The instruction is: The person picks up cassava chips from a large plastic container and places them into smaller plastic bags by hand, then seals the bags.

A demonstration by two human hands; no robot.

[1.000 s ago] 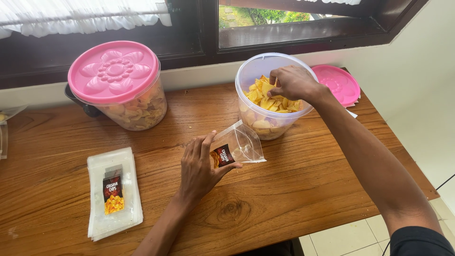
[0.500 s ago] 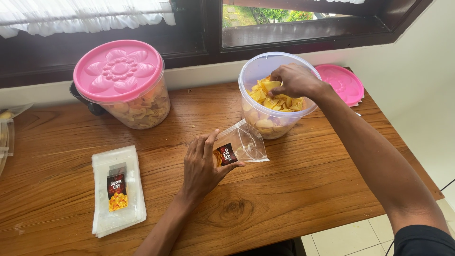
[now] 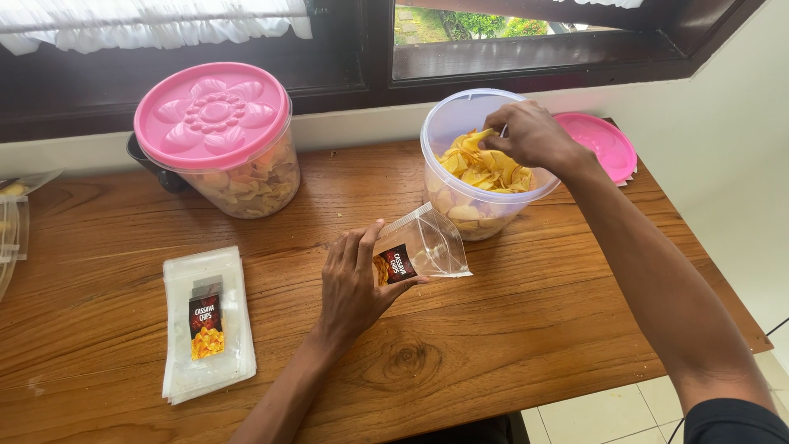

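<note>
My left hand [image 3: 353, 284] holds a small clear plastic pouch [image 3: 423, 247] with a dark label, open end tilted up, just above the wooden table [image 3: 534, 329]. My right hand [image 3: 530, 136] reaches into an open clear tub [image 3: 460, 205] full of yellow chips [image 3: 481, 168] and pinches some of them. The pouch sits right in front of the tub, apart from it.
A second clear tub with a pink flower-patterned lid [image 3: 212, 115] stands at the back left. A loose pink lid [image 3: 604, 144] lies behind the open tub at the right. A stack of flat labelled pouches [image 3: 205, 325] lies front left. More bags [image 3: 12, 214] sit at the left edge.
My right hand has stayed in the open tub, shifting slightly among the chips. My left hand keeps the pouch in the same place.
</note>
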